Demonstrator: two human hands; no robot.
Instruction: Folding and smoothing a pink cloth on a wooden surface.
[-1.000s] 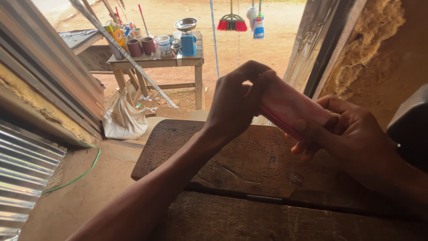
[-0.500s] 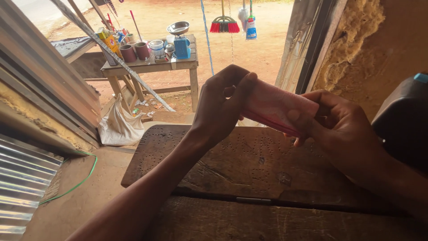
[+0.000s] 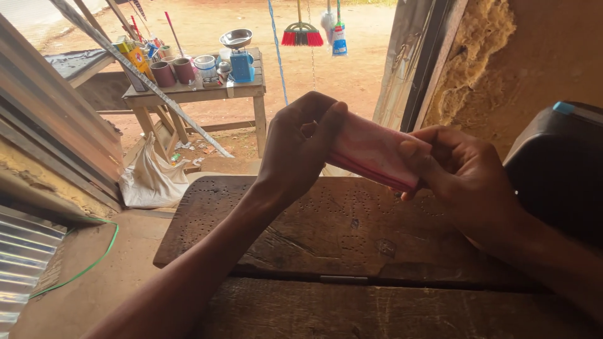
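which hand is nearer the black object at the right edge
Right. The right hand, gripping one end of the pink folded piece, sits just beside the black object; the left hand holds the far end.

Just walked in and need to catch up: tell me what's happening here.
A person holds a folded pink cloth between both hands above a worn wooden table. The left hand pinches one end and the right hand grips the other. Outside the doorway, a small wooden stand carries cups and a blue scale, a white sack leans beneath it, and a red broom hangs.
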